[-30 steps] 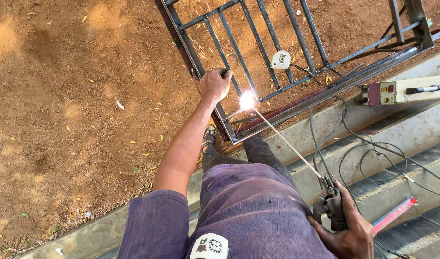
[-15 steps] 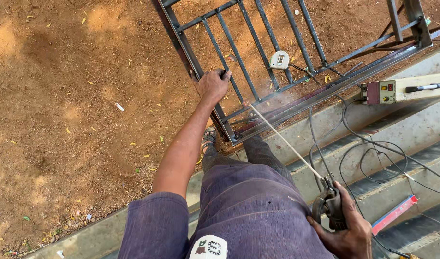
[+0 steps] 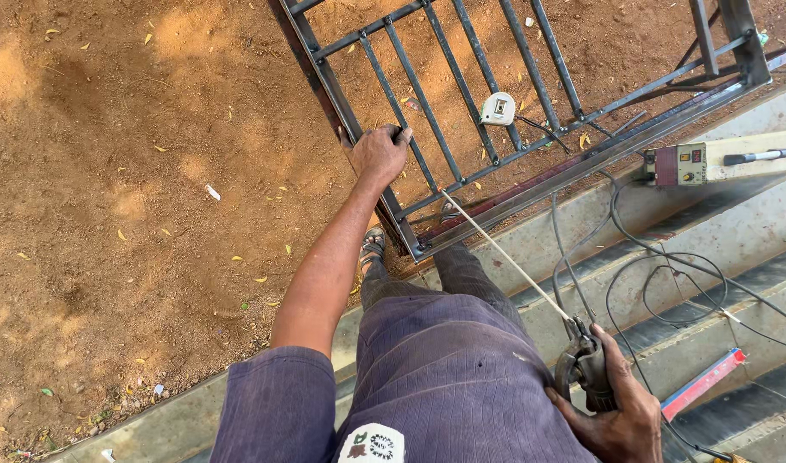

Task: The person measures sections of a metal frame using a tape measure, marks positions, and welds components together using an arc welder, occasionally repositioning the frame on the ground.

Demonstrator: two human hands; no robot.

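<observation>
Hands: two. Your left hand is clamped on one metal gate; your right hand, nearer you than the gate, clamps one electrode holder, its one rod reaching the gate's lower bar.

Bare reddish earth scattered with dry leaves bears a metal gate frame; a tape measure rests on its bars.

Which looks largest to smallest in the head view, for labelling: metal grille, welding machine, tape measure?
1. metal grille
2. welding machine
3. tape measure
All lie at a similar distance, so the order is safe.
</observation>
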